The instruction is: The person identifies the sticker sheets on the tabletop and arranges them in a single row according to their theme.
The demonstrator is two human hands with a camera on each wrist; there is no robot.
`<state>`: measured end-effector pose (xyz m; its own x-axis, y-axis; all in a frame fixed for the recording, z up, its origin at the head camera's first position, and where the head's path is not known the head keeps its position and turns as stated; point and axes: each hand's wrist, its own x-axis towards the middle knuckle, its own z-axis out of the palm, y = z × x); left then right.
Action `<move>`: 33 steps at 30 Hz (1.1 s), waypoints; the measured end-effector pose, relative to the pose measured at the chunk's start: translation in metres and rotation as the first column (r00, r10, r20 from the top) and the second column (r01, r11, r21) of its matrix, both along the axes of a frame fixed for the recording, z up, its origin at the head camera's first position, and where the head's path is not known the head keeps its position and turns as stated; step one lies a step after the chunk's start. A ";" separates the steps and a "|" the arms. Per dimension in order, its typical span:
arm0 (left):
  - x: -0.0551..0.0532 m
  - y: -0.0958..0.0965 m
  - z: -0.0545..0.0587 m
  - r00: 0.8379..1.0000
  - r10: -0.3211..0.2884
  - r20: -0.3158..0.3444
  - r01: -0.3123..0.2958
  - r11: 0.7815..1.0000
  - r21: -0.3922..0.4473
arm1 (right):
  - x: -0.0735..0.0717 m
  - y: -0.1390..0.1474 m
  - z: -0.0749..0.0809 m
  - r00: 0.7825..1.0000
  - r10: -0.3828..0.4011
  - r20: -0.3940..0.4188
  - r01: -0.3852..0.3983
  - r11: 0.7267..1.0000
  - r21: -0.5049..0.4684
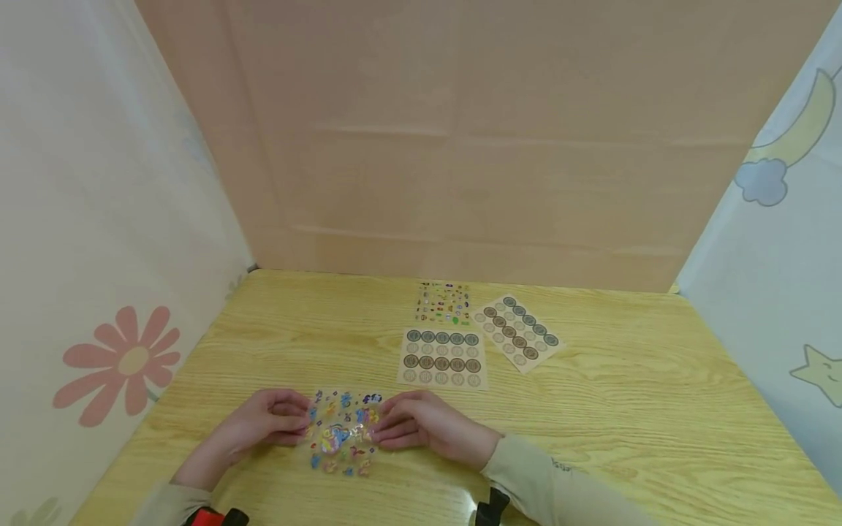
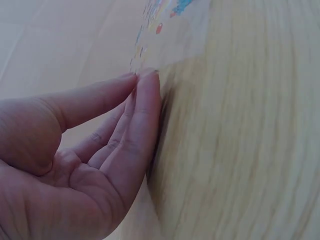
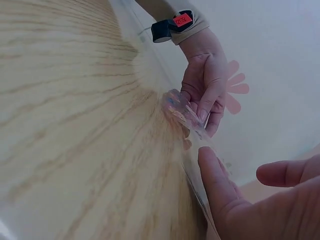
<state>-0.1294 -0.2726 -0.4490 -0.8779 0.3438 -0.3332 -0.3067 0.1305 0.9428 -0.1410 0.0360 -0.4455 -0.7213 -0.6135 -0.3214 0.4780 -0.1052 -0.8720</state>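
A clear sticker sheet (image 1: 342, 432) with small colourful cartoon figures is held up between both hands near the table's front. My left hand (image 1: 259, 422) pinches its left edge between thumb and fingertips, plainly seen in the left wrist view, where a corner of the sheet (image 2: 180, 42) rises above the fingers. At the sheet's right edge is my right hand (image 1: 430, 427). The right wrist view shows this right hand (image 3: 265, 205) with its fingers straight against the sheet and its thumb apart from them. There the sheet (image 3: 180, 109) looks slightly bent.
Behind the hands, a sheet of round brown and grey stickers (image 1: 442, 358) lies flat on the wooden table (image 1: 625, 409). A similar sheet (image 1: 518, 332) sits angled to its right. Farther back is another clear sheet (image 1: 442, 303) with tiny stickers. Fabric walls (image 1: 460, 146) enclose the table's back and sides.
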 end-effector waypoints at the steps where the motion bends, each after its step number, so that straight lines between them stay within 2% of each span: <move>1: 0.000 0.000 0.000 1.000 0.004 -0.002 -0.004 1.000 -0.005 | 0.000 0.000 0.000 1.000 0.003 0.001 -0.003 1.000 0.000; 11: 0.004 -0.007 0.006 0.998 0.041 -0.042 -0.043 0.998 -0.046 | 0.001 -0.007 0.003 0.999 0.038 0.022 -0.038 0.999 -0.012; 21: 0.005 -0.010 0.009 0.998 0.050 -0.048 -0.053 0.997 -0.062 | 0.001 -0.009 0.002 0.998 0.046 0.042 -0.046 0.999 -0.003; 33: 0.003 -0.012 0.008 0.994 0.102 -0.043 -0.105 0.991 -0.077 | 0.001 -0.012 0.005 0.998 0.046 0.045 -0.045 0.999 -0.022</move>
